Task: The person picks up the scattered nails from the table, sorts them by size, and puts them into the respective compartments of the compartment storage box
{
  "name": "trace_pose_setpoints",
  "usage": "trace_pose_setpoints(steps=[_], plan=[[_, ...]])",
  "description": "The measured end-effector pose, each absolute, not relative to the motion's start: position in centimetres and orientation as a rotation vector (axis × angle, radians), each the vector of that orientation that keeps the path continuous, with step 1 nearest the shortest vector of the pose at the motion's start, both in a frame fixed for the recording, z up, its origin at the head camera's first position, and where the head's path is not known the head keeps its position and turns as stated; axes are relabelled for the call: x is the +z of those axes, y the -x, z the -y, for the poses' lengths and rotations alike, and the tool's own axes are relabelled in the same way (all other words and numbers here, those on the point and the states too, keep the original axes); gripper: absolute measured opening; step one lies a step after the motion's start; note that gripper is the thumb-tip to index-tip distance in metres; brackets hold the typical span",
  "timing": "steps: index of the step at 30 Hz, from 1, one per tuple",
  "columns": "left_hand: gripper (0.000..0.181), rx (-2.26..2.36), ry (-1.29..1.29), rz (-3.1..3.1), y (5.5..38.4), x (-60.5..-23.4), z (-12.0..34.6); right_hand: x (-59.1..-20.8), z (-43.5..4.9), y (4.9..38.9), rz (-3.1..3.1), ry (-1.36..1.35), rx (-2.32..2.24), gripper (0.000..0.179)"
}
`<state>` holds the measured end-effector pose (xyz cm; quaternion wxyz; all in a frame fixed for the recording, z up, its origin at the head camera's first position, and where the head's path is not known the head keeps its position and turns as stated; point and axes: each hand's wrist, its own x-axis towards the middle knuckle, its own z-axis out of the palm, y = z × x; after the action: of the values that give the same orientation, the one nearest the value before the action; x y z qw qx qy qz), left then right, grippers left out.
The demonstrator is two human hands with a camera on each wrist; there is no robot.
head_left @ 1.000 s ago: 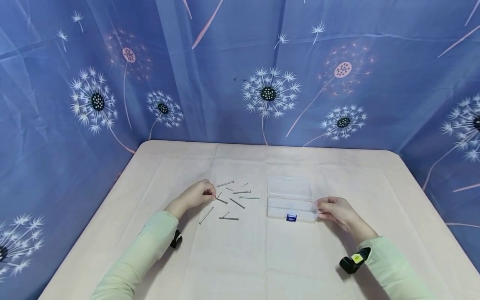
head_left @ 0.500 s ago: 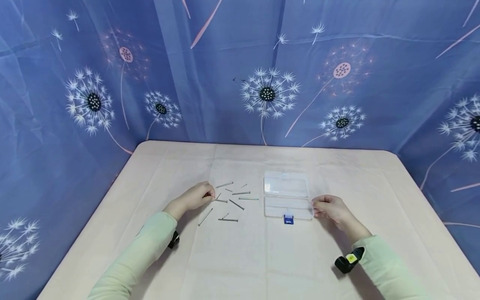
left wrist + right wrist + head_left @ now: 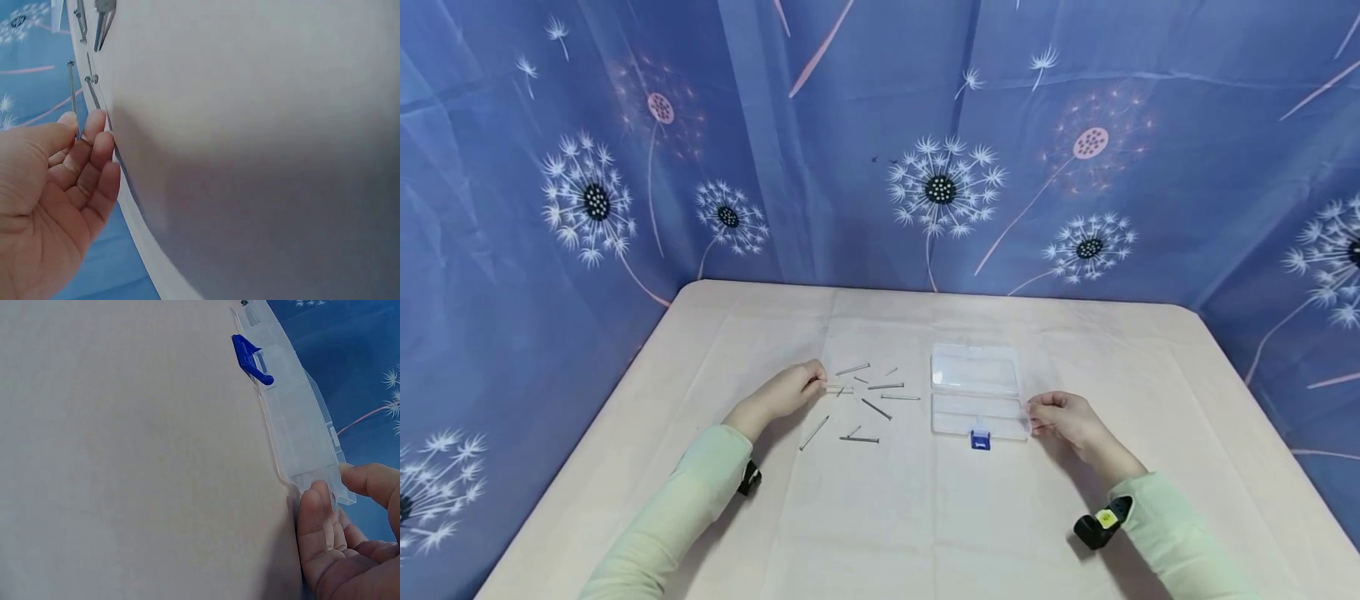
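Nail in hand: A single metal nail (image 3: 73, 94) points outward, head end free, on the left of the scattered group and seemingly raised off the tabletop.
Left hand: The left hand (image 3: 790, 390) pinches the nail's end between thumb and forefinger, the other fingers loosely bent.
Work under way: Judged from the pose, picking up one nail while the box is steadied; the next move would call for a firm pinch and clearance over the loose nails.
Loose nails: Long and short nails (image 3: 876, 409) lie scattered at various angles between hand and box.
Plastic box: A clear plastic box (image 3: 947, 424), lid (image 3: 976, 367) folded back and blue latch (image 3: 981, 440) facing the person; no nail can be made out inside.
Right hand: Thumb and fingers of the right hand (image 3: 1063, 421) grip the box's right end.
Setting: A pale-covered table (image 3: 865, 517) before a blue dandelion-print cloth (image 3: 850, 208).
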<state>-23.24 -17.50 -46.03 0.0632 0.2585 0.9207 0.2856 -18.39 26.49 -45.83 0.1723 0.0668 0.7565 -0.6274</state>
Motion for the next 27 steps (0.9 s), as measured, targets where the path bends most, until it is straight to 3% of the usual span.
trace_pose_setpoints(steps=[8, 17, 27], plan=[[0.005, 1.116, -0.747, -2.745, 23.3, -46.1, 17.8, -46.0, -26.8, 18.1, -2.14, -0.163, -1.797, 0.033], [0.007, 1.36, -0.575, -2.746, 22.6, -45.5, 18.2, -46.3, -26.7, 18.3, -2.104, -0.105, -1.856, 0.054], [0.012, 1.709, -0.31, -2.621, 21.7, -44.8, 16.7, -46.1, -26.9, 18.2, -2.165, -0.141, -1.775, 0.049]])
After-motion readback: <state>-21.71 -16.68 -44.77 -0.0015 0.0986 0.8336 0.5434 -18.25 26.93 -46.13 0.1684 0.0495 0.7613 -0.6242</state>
